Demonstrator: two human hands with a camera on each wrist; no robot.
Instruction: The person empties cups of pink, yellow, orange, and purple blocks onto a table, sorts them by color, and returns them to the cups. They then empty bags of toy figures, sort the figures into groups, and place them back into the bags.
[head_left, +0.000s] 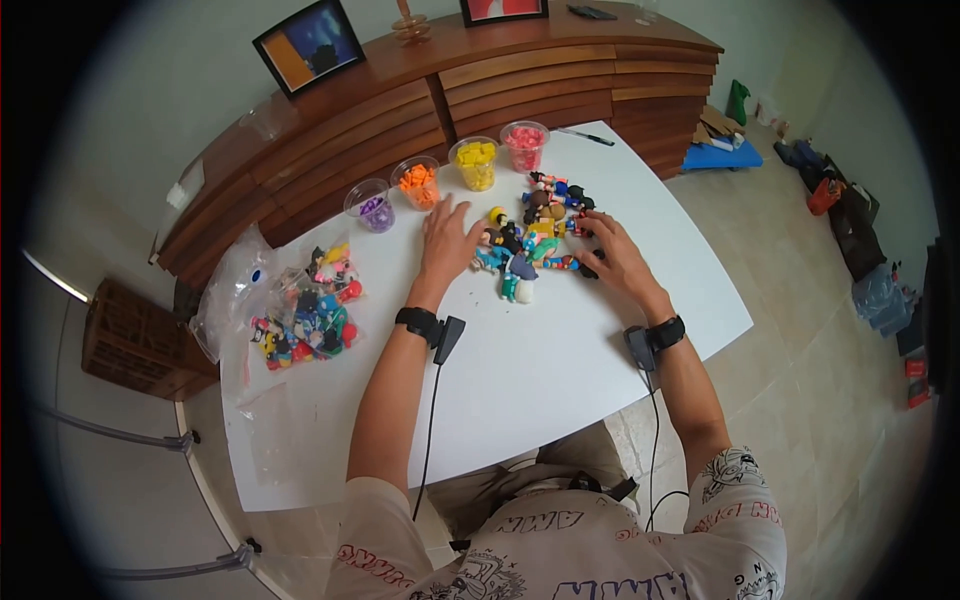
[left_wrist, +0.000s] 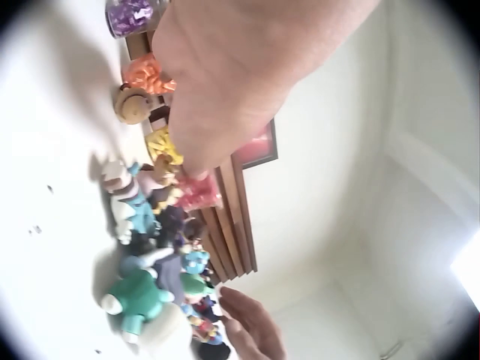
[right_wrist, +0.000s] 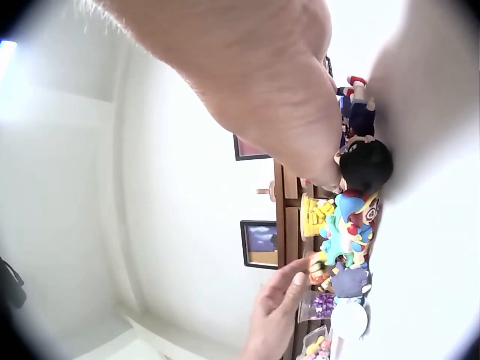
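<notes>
A pile of small toy figures (head_left: 545,228) lies on the white table. My left hand (head_left: 447,243) is at the pile's left side, fingers loosely spread, thumb near a yellow-headed figure (head_left: 497,214). In the left wrist view, a figure with a tan hat (left_wrist: 133,105) lies near that hand, and a figure in green (left_wrist: 139,300) is at the pile's near end. My right hand (head_left: 620,262) rests at the pile's right edge, its fingers bent loosely over the figures. Close below it, in the right wrist view, is a black-haired figure (right_wrist: 366,166); the fingertips are hidden there.
Behind the pile stand clear cups of purple (head_left: 376,213), orange (head_left: 418,186), yellow (head_left: 476,170) and pink pieces (head_left: 525,150). A pen (head_left: 587,136) lies at the back edge. Bagged figures (head_left: 315,315) lie on the left. A wooden cabinet (head_left: 400,120) stands behind the table.
</notes>
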